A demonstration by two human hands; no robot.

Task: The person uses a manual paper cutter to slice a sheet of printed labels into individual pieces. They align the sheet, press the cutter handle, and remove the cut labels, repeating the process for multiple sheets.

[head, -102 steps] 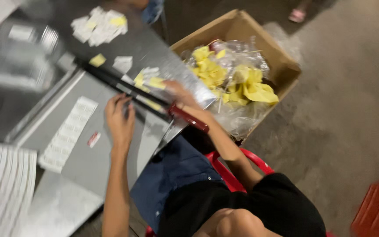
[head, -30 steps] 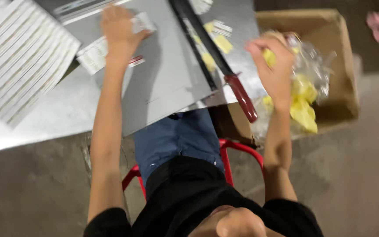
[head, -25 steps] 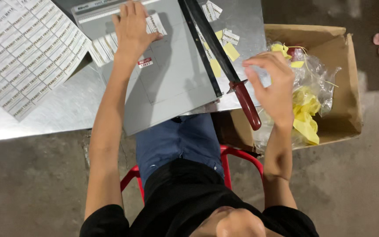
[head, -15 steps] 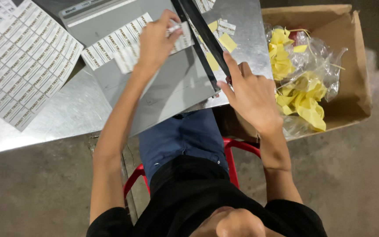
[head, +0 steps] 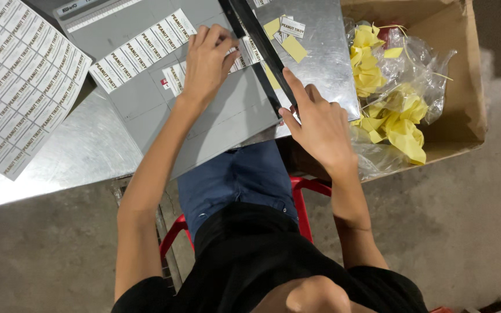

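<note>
Two hands work at a metal table (head: 59, 162), and I watch from above. Biggest on it is the grey paper cutter (head: 215, 116), at twelve o'clock from the seated person. A cardboard box (head: 465, 87) at two o'clock holds a clear bag of yellow scraps (head: 395, 116). At ten o'clock lies a full sheet of labels (head: 13, 75). On the cutter bed, a strip of labels (head: 140, 49) runs toward the black blade arm (head: 259, 49). My left hand (head: 207, 64) presses flat, fingers spread, on the strip just beside the blade. My right hand (head: 317, 119) wraps the lower end of the blade arm, covering its handle. Small cut labels (head: 292, 27) lie beyond the blade at one o'clock.
</note>
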